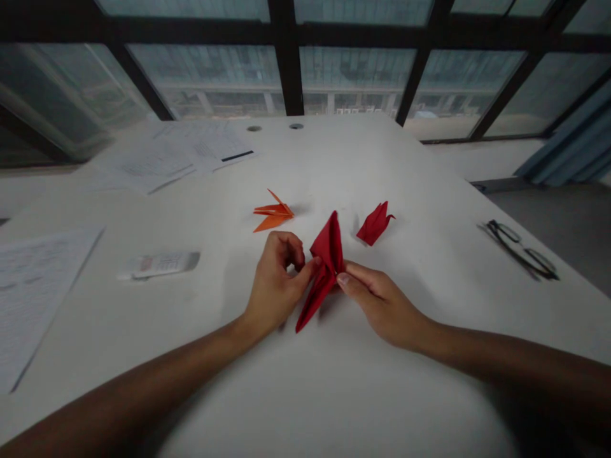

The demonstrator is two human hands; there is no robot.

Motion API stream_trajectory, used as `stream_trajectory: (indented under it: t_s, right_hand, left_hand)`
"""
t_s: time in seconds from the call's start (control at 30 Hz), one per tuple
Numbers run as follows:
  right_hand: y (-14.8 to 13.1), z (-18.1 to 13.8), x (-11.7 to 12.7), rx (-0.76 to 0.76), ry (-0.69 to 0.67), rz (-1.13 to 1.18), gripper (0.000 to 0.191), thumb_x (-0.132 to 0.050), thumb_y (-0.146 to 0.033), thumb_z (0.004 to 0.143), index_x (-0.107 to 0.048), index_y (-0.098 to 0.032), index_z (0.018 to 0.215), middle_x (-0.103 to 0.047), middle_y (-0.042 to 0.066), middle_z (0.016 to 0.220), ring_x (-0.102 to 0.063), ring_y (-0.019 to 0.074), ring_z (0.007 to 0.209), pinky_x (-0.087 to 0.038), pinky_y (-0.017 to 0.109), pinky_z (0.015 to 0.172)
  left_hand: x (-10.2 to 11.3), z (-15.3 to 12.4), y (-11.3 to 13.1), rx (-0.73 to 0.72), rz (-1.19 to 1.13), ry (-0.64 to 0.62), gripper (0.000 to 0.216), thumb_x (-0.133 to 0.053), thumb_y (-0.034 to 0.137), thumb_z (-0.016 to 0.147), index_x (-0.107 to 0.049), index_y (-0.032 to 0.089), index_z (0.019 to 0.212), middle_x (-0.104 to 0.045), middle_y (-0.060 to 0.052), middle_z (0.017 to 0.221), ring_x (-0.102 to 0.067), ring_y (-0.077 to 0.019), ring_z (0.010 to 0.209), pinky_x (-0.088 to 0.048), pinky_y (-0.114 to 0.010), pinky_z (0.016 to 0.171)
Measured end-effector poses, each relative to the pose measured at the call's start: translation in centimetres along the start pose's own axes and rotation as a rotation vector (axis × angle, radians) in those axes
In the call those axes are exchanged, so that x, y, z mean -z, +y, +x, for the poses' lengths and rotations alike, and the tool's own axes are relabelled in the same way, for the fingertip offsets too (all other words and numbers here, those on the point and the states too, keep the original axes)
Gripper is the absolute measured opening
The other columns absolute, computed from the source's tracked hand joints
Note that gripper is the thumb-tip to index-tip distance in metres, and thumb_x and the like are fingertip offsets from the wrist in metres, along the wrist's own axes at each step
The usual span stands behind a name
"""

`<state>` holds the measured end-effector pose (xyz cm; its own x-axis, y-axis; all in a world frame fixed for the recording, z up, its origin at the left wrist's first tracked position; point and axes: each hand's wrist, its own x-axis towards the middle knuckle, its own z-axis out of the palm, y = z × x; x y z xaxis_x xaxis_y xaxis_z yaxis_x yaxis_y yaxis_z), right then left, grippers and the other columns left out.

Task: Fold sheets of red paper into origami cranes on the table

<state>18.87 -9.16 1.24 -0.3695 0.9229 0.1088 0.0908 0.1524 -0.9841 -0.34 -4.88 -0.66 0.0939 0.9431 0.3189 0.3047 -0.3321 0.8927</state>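
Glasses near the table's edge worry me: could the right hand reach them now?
Probably, once freed: the right hand pinches the red folded paper, but only bare table separates it from the glasses.

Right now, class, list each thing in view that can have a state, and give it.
red paper: partly folded, pinched between both hands
left hand: shut on red paper
right hand: shut on red paper
orange figure: folded, resting on table
small red figure: folded, resting on table
glasses: lying flat

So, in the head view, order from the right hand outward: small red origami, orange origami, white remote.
1. Small red origami, beyond the right hand holding larger red paper.
2. Orange origami, beyond the left hand.
3. White remote, far left.
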Motion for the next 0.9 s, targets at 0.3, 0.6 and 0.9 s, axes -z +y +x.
stream_trajectory:
  t_s: [0.3,0.6,0.9]
  right_hand:
    - [-0.20,0.11,-0.36,0.019,0.021,-0.025,0.025,-0.051,-0.035,0.104,-0.069,-0.027,0.119,-0.070,0.001,0.106,-0.066,0.0203,0.100,-0.053,0.035,0.098]
    - [-0.14,0.09,-0.11,-0.013,0.030,0.000,0.023,-0.053,-0.029,0.103,-0.070,-0.025,0.118,-0.070,0.000,0.100,-0.066,0.0178,0.095,-0.054,0.032,0.090]
    - [-0.46,0.20,0.05,-0.025,0.027,-0.065,0.026,-0.050,-0.033,0.105,-0.070,-0.023,0.117,-0.071,0.001,0.099,-0.066,0.0187,0.093,-0.053,0.033,0.085]
  left_hand:
    - [0.42,-0.51,1.20,0.045,-0.201,-0.331,0.031,-0.066,0.047,0.096,-0.053,0.020,0.104,-0.065,-0.002,0.094,-0.063,-0.0162,0.084,-0.052,-0.029,0.074]
    - [0.25,-0.27,0.91,0.054,-0.265,-0.372,0.031,-0.069,0.046,0.094,-0.056,0.018,0.100,-0.067,-0.005,0.097,-0.064,-0.0162,0.086,-0.052,-0.030,0.076]
    - [0.48,-0.16,0.95,0.027,-0.159,-0.308,0.013,-0.058,0.030,0.100,-0.060,0.018,0.101,-0.068,-0.002,0.091,-0.065,-0.0141,0.080,-0.054,-0.027,0.071]
